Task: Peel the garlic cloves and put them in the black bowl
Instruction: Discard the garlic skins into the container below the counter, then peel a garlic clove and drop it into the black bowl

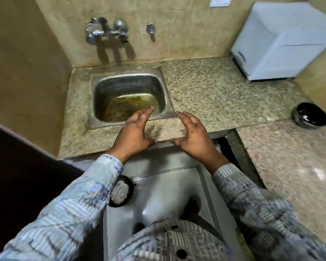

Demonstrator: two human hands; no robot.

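Left hand [135, 134]: grip released, fingers straight and close together, thumb spread to the side; it holds nothing.
Left hand position: over the front edge of the tabletop [215, 91], fingertips reaching the front rim of the sink [120, 85]; whether it touches the surface cannot be told.
Right hand [194, 136]: grip released as well, fingers straight, thumb apart and pointing toward the left thumb; it holds nothing.
Right hand position: just beside the left hand, palms turned partly toward each other, fingertips near the sink's front right corner.
Black bowl [310, 115]: stands upright on the tabletop far to the right, well apart from both hands; its contents cannot be made out.
Sink: steel, set into the speckled stone tabletop, with brownish liquid lying in its bottom.
Taps [105, 32]: metal, mounted on the wall behind the sink.
White box [282, 40]: on the tabletop at the back right, against the wall.
Sleeves [73, 213]: patterned blue-grey, covering both forearms to the wrists.
Image quality: blurred.
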